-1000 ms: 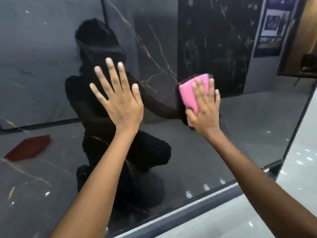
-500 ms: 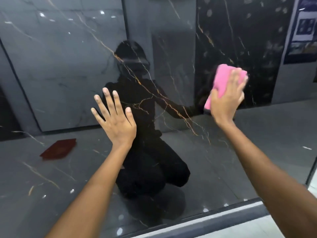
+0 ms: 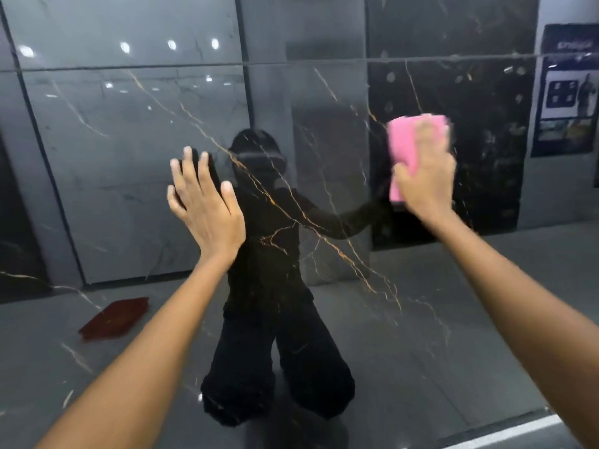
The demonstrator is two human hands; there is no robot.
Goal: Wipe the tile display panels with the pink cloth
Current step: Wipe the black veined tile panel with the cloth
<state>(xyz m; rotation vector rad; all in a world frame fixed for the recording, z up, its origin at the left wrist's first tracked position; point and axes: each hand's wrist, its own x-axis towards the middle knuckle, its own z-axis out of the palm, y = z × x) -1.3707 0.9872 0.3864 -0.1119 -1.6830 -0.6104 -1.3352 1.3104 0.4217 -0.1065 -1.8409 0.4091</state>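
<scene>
Glossy black marble with gold veins fills the view: one tile panel (image 3: 324, 303), standing upright, mirrors a kneeling dark figure, ceiling lights and grey slabs. A thin horizontal seam crosses near its top, and a pale strip edges its bottom right corner. Compared with half a second ago, more of the panel's upper part shows, and that seam has come into sight.

Two bare forearms reach in from below. The left hand (image 3: 207, 205) lies flat on the panel with fingers spread and straight, an open grip holding nothing, much as it was before. The right hand (image 3: 424, 179) presses the one pink cloth (image 3: 405, 140) against the panel with its fingers laid over it; the cloth sits at upper right, well apart from the left hand, and is blurred. Earlier the cloth tilted rightward; now it stands more upright.

One poster (image 3: 567, 92), blue and white, appears at the far right edge. One dark red shape (image 3: 113, 317) lies low on the left, seen in the reflection.
</scene>
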